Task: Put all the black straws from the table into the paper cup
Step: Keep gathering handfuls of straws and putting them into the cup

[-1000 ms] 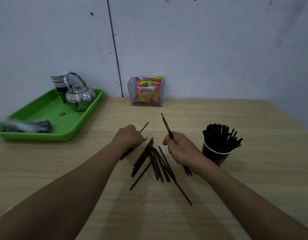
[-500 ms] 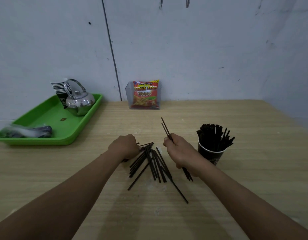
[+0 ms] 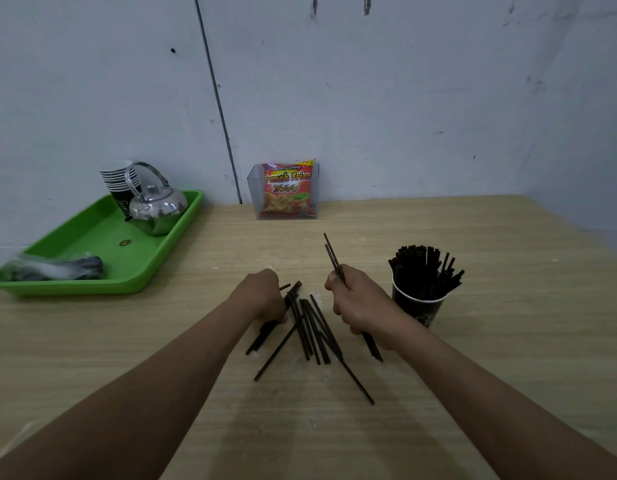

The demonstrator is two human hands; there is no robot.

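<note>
Right hand: fingers curled round the right bunch, a few black straws, tips slanting up and away, lower ends poking out under the fist. Hand sits just left of the paper cup.

Cup upright on the table, packed with cup straws fanning out above the rim.

Left hand: curled down on the left bunch, straw ends showing on both sides of the fist, at the left edge of the pile.

Pile lies loose and crossed on the table between the two hands.

Far left: green tray with kettle, stacked cups, wrapped bundle. Snack bag in a clear box at the wall
</note>
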